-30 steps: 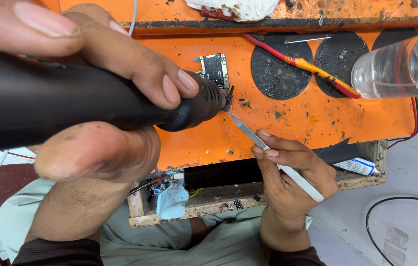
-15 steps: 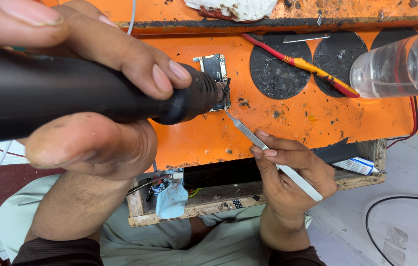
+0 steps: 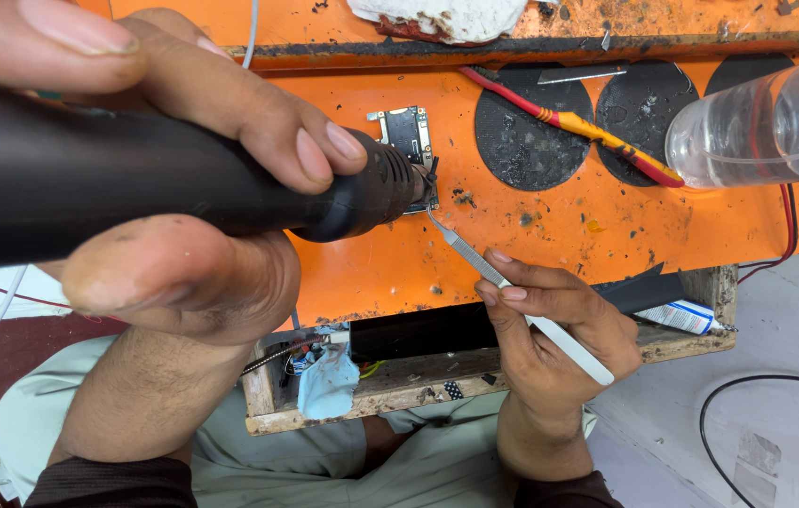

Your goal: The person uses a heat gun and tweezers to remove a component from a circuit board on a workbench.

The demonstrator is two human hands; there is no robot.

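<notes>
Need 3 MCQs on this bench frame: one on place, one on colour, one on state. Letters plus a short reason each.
1. Where does the nozzle of the black hot-air tool point?
A. at the small circuit board
B. at the clear plastic bottle
C. at the red and yellow screwdriver

2. What colour is the work surface?
A. green
B. orange
C. white

3. What is the right hand doing?
A. lying empty and flat
B. gripping the bottle
C. holding tweezers with the tips at the board

Answers:
1 A: the nozzle, held by the left hand, ends right at the board's edge, far from bottle and screwdriver.
2 B: the mat under the board is orange, with dark round patches.
3 C: its fingers pinch the tweezers, whose tips reach the board beside the nozzle.
</notes>
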